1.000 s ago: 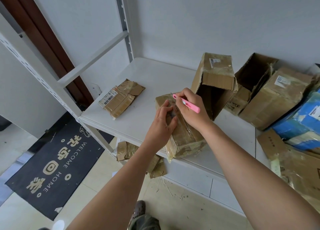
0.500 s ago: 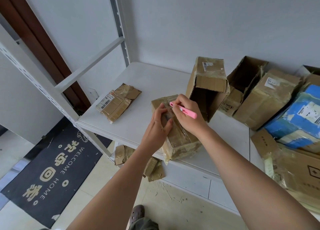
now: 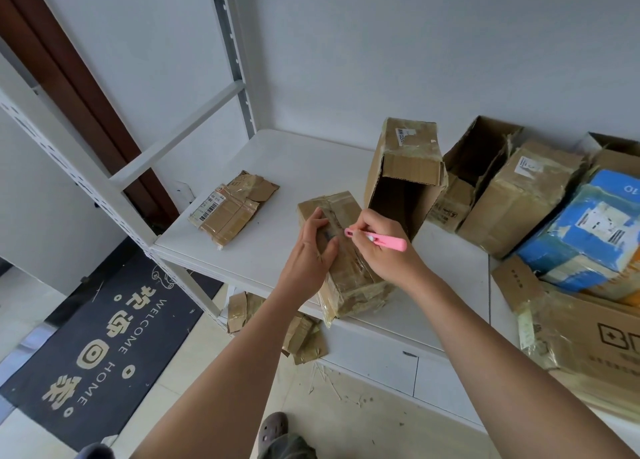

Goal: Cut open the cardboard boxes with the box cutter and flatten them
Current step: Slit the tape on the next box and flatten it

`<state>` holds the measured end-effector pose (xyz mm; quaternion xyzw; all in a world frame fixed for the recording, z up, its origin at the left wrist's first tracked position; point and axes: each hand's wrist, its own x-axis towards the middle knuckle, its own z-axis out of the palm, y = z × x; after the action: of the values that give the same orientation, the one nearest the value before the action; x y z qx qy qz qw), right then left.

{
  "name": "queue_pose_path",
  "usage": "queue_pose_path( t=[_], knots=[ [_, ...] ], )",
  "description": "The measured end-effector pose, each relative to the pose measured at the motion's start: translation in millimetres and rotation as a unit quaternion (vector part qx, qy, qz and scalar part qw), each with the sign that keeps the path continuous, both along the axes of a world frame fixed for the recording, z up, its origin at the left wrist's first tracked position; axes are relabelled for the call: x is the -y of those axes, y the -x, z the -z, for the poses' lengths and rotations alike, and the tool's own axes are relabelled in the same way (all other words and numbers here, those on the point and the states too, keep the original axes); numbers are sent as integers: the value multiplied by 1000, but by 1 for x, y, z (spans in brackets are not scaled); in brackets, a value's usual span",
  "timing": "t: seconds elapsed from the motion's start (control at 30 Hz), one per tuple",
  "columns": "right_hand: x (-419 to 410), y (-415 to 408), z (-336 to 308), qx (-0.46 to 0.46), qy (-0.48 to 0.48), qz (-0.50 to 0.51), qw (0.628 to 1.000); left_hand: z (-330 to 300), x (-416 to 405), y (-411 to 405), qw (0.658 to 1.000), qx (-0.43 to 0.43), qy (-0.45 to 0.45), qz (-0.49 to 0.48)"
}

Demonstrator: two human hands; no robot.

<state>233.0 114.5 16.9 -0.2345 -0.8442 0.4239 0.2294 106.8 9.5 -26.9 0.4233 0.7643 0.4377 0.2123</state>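
A small taped cardboard box [image 3: 349, 278] lies on the white shelf [image 3: 298, 171] near its front edge. My left hand [image 3: 311, 254] grips the box's left side and top. My right hand [image 3: 381, 247] holds a pink box cutter [image 3: 381, 239] like a pen, with its tip at the box's top face between my two hands. A flattened box [image 3: 232, 209] lies on the shelf to the left.
An open upright box [image 3: 405, 167] stands just behind my right hand. Several more boxes [image 3: 519, 195] and a blue package [image 3: 588, 226] crowd the right. Flattened cardboard [image 3: 298, 334] lies on the floor below, near a dark doormat [image 3: 104, 341]. Shelf posts [image 3: 86, 178] stand at left.
Both hands stay on the small box; the cutter tip has shifted slightly along the top face. The camera view has drifted a little.
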Motion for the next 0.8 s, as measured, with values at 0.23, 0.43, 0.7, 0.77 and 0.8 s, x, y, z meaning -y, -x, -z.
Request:
queue_pose_path(
  t=[0.23, 0.43, 0.7, 0.77, 0.8],
  knots=[
    [20, -49, 6, -2, -22, -21, 1000, -1, -1, 2, 1000, -7, 7, 1],
    [39, -83, 15, -26, -21, -19, 999, 0, -4, 2, 1000, -11, 12, -14],
    [56, -106, 6, -62, 25, 13, 998, -6, -3, -1, 998, -43, 35, -17],
    [63, -118, 9, -102, 73, 69, 990, -13, -7, 3, 986, -140, 85, -4],
    [67, -121, 12, -125, 81, 106, 983, -17, -10, 5, 971, -208, 119, 2]
  ],
)
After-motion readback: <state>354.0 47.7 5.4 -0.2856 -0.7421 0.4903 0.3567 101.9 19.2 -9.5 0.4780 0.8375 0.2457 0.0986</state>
